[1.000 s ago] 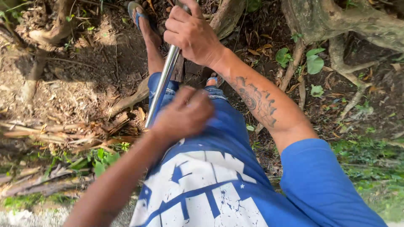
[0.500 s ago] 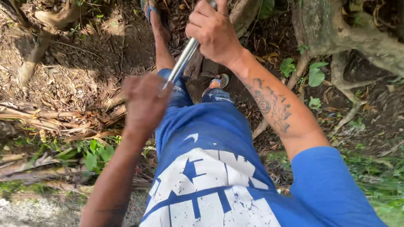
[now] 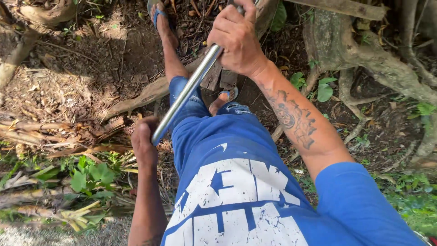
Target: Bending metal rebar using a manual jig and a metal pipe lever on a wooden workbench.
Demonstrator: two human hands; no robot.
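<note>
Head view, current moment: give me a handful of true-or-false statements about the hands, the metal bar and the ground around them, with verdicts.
1. The right hand is closed around the upper part of the metal bar. True.
2. The left hand is at the lower end of the bar. True.
3. The person wears closed black boots. False: a blue sandal shows on one foot, and another sandal on the other.
4. The ground is smooth concrete. False: it is bare soil with dry leaves, tree roots and small green plants.
5. The bar lies flat on the ground. False: both hands hold it slanted above the legs.
</note>
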